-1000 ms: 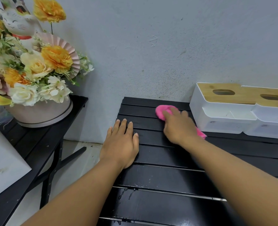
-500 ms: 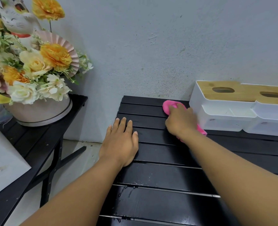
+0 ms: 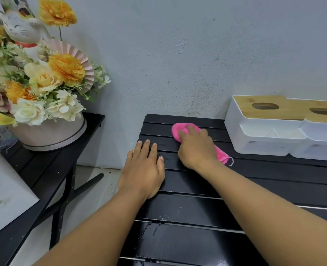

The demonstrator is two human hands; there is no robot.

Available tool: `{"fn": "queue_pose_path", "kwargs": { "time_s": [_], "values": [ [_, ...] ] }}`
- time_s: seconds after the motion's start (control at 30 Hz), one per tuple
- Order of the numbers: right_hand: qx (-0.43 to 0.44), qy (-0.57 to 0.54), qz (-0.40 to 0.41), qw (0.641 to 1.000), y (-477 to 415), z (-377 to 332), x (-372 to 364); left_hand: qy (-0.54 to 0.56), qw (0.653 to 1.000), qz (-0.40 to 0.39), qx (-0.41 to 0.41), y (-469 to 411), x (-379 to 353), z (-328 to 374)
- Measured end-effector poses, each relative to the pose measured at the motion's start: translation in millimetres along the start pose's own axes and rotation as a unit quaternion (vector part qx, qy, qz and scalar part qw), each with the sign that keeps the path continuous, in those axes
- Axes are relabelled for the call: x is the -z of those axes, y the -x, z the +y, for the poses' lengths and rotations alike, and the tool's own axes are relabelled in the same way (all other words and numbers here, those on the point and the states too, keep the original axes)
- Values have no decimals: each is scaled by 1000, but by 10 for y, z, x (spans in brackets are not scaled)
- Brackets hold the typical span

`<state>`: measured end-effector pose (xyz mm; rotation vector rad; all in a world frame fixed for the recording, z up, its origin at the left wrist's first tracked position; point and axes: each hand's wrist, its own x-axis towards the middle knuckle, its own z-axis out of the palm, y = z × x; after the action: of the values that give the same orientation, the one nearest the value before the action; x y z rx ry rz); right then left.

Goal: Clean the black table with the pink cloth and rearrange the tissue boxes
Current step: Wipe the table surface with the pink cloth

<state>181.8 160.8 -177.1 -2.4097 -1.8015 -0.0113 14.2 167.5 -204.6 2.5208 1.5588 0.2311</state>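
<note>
Two tissue boxes (image 3: pixel 264 144), white with wooden lids (image 3: pixel 262 110), stood touching side by side at the far right of the black table (image 3: pixel 274 179), against the wall (image 3: pixel 178 54). The pink cloth (image 3: pixel 179 129) lay bunched on the far slats near the table's left back corner, near the boxes but apart from them, its tail trailing out from under the wrist. The right hand (image 3: pixel 196 148) had its grip clamped on the cloth, fingers curled over the wad and pressing it down on the slats. The left hand (image 3: pixel 142 169) lay flat beside it with its grip apart, fingers straight on the table near the left edge, holding nothing. The step in hand looked like wiping the back rows; the boxes appeared not yet rearranged. The cloth seemed soft and limp, likely damp given the wet streaks (image 3: pixel 153 227) on the near slats, so it would fold and drag rather than slide stiffly, and it would best be held bunched under the palm. The boxes looked light, rigid and smooth-sided; each would probably be taken best by its two long white walls, since the lids might lift off. On a separate side table (image 3: pixel 49 169) to the left stood a flower arrangement (image 3: pixel 43 83) with a cat figure (image 3: pixel 22 29).
</note>
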Motion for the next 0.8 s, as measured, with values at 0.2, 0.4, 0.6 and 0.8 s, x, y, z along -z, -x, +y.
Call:
{"fn": "queue_pose_path", "kwargs": {
  "time_s": [0.2, 0.4, 0.6, 0.8],
  "values": [
    [-3, -30, 0, 1000, -273, 232, 0, 8, 1000, 3, 0, 5, 19, 10],
    [-33, -34, -4, 999, -432, -164, -33, 10, 1000, 8, 0, 20, 12, 18],
    [73, -46, -29, 996, -602, -40, -32, 13, 1000, 10, 0, 16, 25, 9],
    [21, -11, -18, 1000, -626, -174, -71, 25, 1000, 12, 1, 33, 38, 16]
  ]
}}
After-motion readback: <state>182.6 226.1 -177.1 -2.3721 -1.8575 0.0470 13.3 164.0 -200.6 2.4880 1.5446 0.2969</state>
